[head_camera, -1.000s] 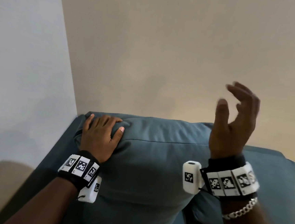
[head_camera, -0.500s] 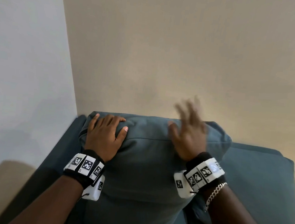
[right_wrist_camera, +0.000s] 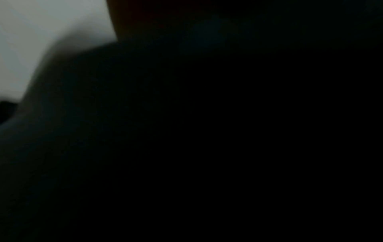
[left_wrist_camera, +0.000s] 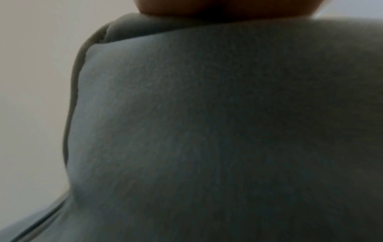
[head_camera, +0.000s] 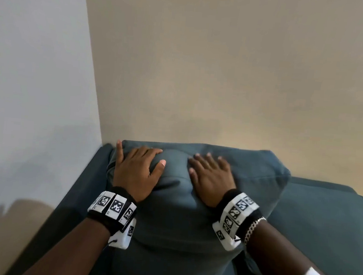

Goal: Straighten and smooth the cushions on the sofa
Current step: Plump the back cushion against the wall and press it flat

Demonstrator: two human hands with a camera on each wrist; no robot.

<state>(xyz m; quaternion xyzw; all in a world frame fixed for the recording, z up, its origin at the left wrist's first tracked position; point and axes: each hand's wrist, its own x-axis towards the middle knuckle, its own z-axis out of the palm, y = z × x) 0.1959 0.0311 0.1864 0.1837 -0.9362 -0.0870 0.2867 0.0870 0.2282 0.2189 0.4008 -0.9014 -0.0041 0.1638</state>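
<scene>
A blue-grey back cushion (head_camera: pixel 177 224) stands upright in the sofa's left corner, bulging between my hands. My left hand (head_camera: pixel 137 168) lies flat on its upper left part, fingers spread over the top edge. My right hand (head_camera: pixel 211 177) presses flat on the upper middle, fingers straight, denting the fabric. In the left wrist view the cushion (left_wrist_camera: pixel 207 131) fills the frame with its piped edge at the left. The right wrist view is almost wholly dark against the fabric.
A second blue-grey cushion (head_camera: pixel 322 226) leans to the right, partly behind the first. The sofa's left arm (head_camera: pixel 83 194) runs along a grey-white wall (head_camera: pixel 32 80). A beige wall (head_camera: pixel 226 64) rises directly behind the sofa back.
My right hand came down from the air and left onto the cushion top, where it now presses flat. The left hand stayed on the upper left corner.
</scene>
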